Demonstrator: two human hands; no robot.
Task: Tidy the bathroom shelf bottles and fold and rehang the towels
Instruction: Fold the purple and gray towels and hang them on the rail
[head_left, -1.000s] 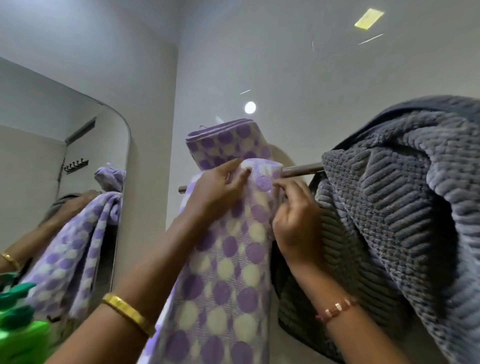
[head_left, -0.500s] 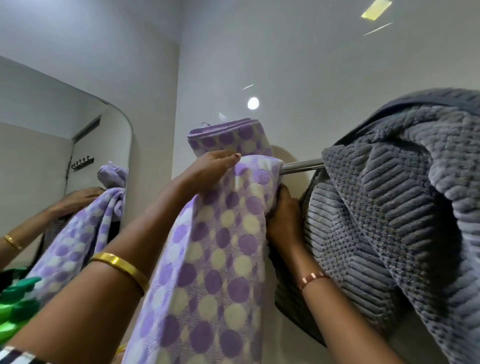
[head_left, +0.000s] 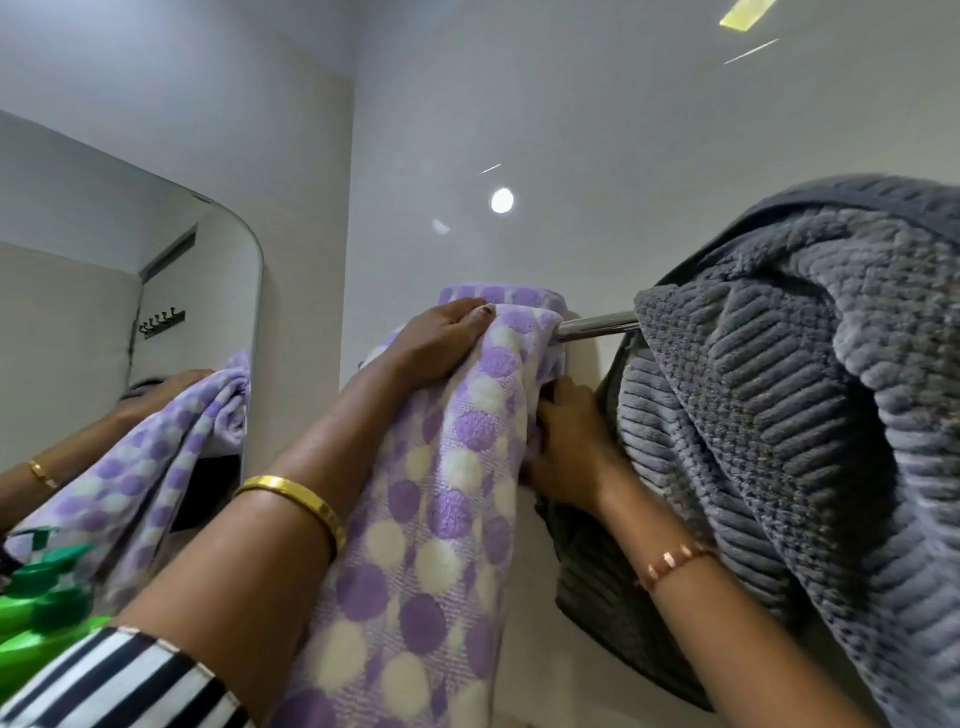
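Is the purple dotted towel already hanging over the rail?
Yes. The purple dotted towel is draped over the rail, with the left hand resting on its top and the right hand gripping its edge.

A home bathroom: rounded wall mirror at nine o'clock, chrome towel rail carrying towels at centre, glossy pale walls.

Two towels, one purple dotted towel and one grey ribbed towel, one metal rail, two hands, left hand, right hand, two bracelets, one mirror, one green bottle
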